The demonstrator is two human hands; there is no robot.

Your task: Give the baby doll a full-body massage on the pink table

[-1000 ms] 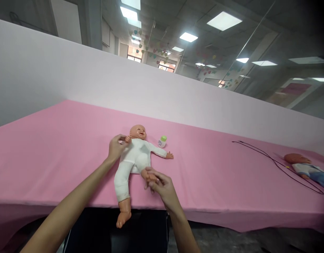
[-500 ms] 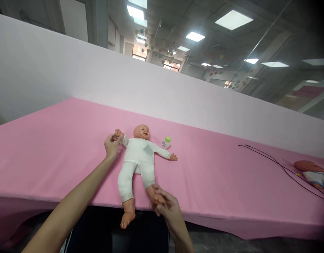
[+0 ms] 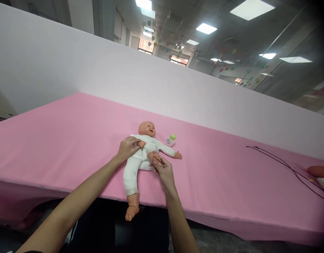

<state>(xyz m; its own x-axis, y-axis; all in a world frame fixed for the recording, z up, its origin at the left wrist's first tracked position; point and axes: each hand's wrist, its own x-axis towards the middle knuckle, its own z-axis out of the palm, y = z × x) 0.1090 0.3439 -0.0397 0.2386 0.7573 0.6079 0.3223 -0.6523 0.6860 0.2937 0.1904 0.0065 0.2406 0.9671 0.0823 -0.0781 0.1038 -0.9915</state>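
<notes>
A baby doll (image 3: 148, 142) with a white cloth body lies on its back on the pink-covered table (image 3: 214, 175), its head away from me. My left hand (image 3: 128, 148) is closed around the doll's arm on the left and holds it across the chest. In my right hand (image 3: 163, 168) is the doll's foot on the right, with that leg bent up over the belly. The other leg lies straight, its foot over the table's front edge. The doll's other arm stretches out to the right, near a small white jar (image 3: 170, 140) with a green lid.
Black cables (image 3: 280, 161) run across the table at the right. Part of a second doll (image 3: 319, 172) shows at the right edge. A white partition (image 3: 162, 91) rises behind the table.
My left hand has brought the doll's arm inward from the side onto its chest. My right hand has lifted the doll's foot from the table edge up toward the belly, bending the leg.
</notes>
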